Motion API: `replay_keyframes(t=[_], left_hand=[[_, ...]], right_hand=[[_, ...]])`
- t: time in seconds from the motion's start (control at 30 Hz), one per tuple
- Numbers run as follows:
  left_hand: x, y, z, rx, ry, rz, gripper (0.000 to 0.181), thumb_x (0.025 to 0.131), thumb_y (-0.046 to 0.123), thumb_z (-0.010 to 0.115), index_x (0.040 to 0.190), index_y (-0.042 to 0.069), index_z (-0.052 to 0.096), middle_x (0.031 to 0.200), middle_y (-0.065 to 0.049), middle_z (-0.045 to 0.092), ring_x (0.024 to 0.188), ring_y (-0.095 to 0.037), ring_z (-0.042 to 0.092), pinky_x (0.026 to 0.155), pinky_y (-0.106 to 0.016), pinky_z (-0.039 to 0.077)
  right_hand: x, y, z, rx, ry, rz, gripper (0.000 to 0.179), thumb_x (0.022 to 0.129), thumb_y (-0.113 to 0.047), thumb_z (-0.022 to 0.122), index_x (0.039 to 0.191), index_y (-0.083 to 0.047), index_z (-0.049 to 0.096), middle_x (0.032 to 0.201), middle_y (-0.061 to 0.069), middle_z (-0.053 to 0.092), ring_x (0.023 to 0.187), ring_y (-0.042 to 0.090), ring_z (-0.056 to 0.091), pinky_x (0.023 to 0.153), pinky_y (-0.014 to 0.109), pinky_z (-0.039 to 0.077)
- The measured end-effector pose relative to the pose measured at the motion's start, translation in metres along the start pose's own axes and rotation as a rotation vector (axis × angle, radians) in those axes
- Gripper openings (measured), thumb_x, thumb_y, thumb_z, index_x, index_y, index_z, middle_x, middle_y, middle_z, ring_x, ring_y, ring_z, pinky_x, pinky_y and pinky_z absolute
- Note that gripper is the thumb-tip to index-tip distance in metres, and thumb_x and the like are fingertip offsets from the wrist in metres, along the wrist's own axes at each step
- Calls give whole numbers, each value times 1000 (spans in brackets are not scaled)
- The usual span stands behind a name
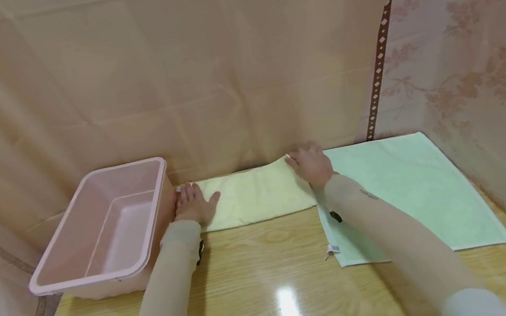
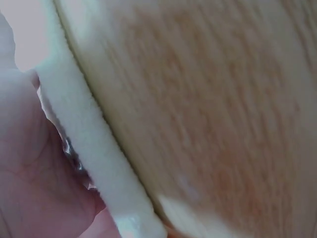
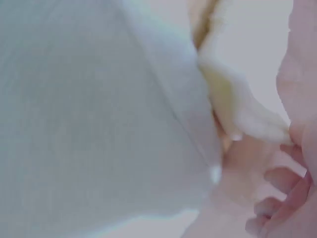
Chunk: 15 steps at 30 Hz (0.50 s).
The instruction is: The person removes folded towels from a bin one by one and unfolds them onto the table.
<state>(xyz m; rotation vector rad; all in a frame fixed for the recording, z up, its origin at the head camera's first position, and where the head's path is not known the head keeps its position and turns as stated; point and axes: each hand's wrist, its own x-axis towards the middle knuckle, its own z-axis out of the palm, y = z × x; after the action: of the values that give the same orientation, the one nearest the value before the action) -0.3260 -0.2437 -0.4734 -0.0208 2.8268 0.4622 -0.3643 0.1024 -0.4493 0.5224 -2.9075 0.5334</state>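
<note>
A pale yellow towel (image 1: pixel 254 196), folded into a long strip, lies across the back of the table. My left hand (image 1: pixel 192 205) rests on its left end, fingers straight and thumb spread to the right. In the left wrist view the palm (image 2: pixel 34 163) is beside the towel's thick folded edge (image 2: pixel 94 129). At the far right corner, my right hand (image 1: pixel 310 165) pinches the yellow towel, which is slightly raised there. The right wrist view shows the curled fingers (image 3: pixel 282 203) close to the towel's edge. A light green towel (image 1: pixel 416 187) lies spread out under the right forearm.
A pink plastic basin (image 1: pixel 103 278) stands at the left, close beside the left hand. A small white tag (image 1: pixel 332 249) sticks out from the green towel's near left side. Beige curtain (image 1: pixel 228 62) hangs behind the wooden table (image 1: pixel 242 281), and a flowered one (image 1: pixel 479 50) on the right.
</note>
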Motion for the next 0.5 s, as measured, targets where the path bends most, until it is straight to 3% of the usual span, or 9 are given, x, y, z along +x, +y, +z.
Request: replay_keyframes(t=[0.1, 0.2, 0.4, 0.5], left_hand=[[-4, 4, -5, 29, 9, 25, 94, 104, 65, 21, 157, -6, -9, 163, -27, -19, 151, -41, -17, 120, -57, -3], [-11, 12, -10, 59, 23, 81, 95, 104, 65, 26, 159, -4, -7, 165, -25, -15, 152, -40, -14, 121, -57, -1], [-10, 19, -12, 173, 92, 324, 102, 101, 67, 40, 159, -4, -5, 166, -22, -12, 153, -36, -13, 121, -56, -2], [-10, 21, -12, 276, 144, 454, 105, 98, 68, 46, 161, -2, 1, 168, -21, -6, 154, -34, -9, 121, -55, -1]], right_hand=[[-8, -3, -11, 80, -69, -82, 45, 108, -38, 49, 140, -9, 63, 151, 18, 48, 143, 46, 35, 107, 64, 37], [-18, -3, -20, 107, -123, -196, 46, 108, -38, 50, 141, -8, 62, 152, 23, 45, 145, 48, 30, 113, 65, 27], [-40, -1, -27, 63, -174, -440, 43, 107, -35, 53, 143, -13, 60, 153, 20, 44, 149, 44, 23, 115, 65, 21], [-53, 3, -27, 50, -195, -533, 42, 106, -33, 56, 144, -18, 60, 155, 14, 43, 150, 41, 22, 112, 63, 31]])
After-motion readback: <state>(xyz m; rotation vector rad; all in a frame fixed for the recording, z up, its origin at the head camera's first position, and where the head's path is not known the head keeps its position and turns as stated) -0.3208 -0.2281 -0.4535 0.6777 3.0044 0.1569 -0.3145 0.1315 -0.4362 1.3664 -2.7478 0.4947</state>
